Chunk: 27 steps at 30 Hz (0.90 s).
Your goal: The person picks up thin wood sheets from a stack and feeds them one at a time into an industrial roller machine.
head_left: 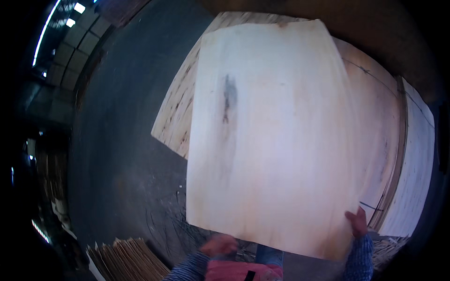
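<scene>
While the right hand [358, 223] is pinching the lower right corner of a pale veneer sheet [272, 140], the left hand [220, 244] is hovering blurred just under its lower edge — whether it is gripping cannot be told. Beyond the hands, the sheet is hanging over a stack of veneer [393, 140] — a bundle of strips [126, 260] is lying left of the left hand.

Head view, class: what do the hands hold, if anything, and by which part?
The right hand grips the pale veneer sheet at its near right corner; the blurred left hand is by its near edge, contact unclear.
</scene>
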### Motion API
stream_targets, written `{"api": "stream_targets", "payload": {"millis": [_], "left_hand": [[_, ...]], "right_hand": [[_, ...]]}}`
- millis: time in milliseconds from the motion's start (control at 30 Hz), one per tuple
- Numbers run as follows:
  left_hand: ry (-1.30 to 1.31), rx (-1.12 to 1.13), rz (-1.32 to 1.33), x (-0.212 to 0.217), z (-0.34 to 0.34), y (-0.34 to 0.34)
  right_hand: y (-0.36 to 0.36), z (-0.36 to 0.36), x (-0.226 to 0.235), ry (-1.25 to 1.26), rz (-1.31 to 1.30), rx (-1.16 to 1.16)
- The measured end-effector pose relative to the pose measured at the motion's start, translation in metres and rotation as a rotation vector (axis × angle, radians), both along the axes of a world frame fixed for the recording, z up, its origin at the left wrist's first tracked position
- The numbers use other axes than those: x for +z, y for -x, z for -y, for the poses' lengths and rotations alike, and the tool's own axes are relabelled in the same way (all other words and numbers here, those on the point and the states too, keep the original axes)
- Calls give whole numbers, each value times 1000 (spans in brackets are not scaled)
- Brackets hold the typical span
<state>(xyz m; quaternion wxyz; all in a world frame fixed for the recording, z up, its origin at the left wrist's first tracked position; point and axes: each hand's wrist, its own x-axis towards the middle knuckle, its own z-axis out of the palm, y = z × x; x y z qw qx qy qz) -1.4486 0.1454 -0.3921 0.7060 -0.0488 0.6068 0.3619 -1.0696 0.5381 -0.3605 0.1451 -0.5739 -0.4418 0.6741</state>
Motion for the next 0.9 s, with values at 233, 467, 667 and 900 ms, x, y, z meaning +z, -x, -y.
{"api": "stream_targets", "payload": {"millis": [233, 467, 667, 900], "left_hand": [[245, 238, -952, -166, 74, 209], [26, 339, -133, -253, 84, 279], [100, -103, -367, -188, 53, 270], [113, -5, -576, -56, 28, 218]], "right_hand": [[-29, 50, 1, -93, 465, -31], [43, 49, -2, 192, 107, -424], [-7, 28, -74, 234, 343, -62], [19, 58, -33, 33, 258, 12]]}}
